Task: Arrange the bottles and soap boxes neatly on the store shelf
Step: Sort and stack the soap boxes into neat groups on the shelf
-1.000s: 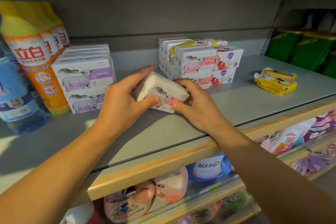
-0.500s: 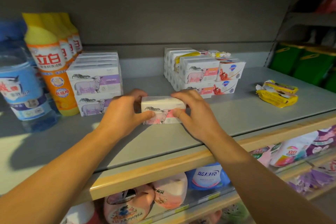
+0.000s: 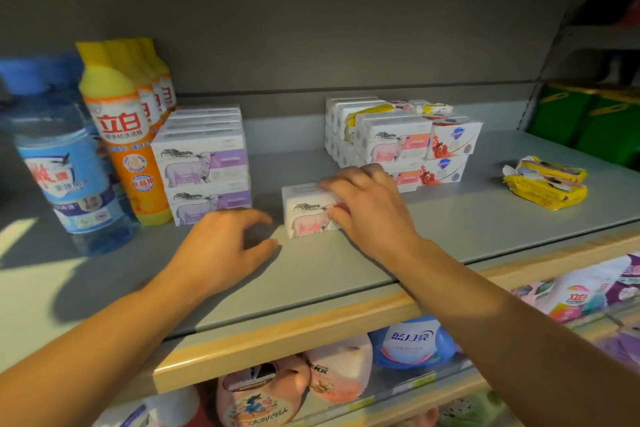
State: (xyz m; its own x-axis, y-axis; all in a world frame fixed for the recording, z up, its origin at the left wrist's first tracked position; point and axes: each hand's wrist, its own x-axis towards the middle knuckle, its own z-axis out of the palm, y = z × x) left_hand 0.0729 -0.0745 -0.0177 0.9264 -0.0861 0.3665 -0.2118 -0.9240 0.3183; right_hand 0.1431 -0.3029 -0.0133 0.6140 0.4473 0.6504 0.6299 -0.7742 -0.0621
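Note:
A white soap box with a pink sheep picture (image 3: pixel 306 215) stands on the grey shelf (image 3: pixel 450 229), between two stacks. My right hand (image 3: pixel 367 208) grips its right end, fingers over the top and thumb on the front. My left hand (image 3: pixel 225 246) hovers just left of the box, fingers loosely curled, holding nothing. A stack of purple sheep soap boxes (image 3: pixel 204 163) stands to the left. A mixed stack of pink sheep and red-printed soap boxes (image 3: pixel 408 142) stands behind my right hand. Yellow-capped orange bottles (image 3: pixel 121 128) line up at the far left.
A blue water-type bottle (image 3: pixel 65 166) stands at the left edge. Two yellow wrapped packets (image 3: pixel 547 184) lie at the right of the shelf. Green bins (image 3: pixel 588 121) sit on the neighbouring shelf. Detergent pouches (image 3: pixel 412 343) fill the shelf below the wooden front edge (image 3: pixel 294 333).
The pink sheep box was tilted in both hands, then set flat on the shelf. My left hand has let go and drawn back to the left; my right still holds it.

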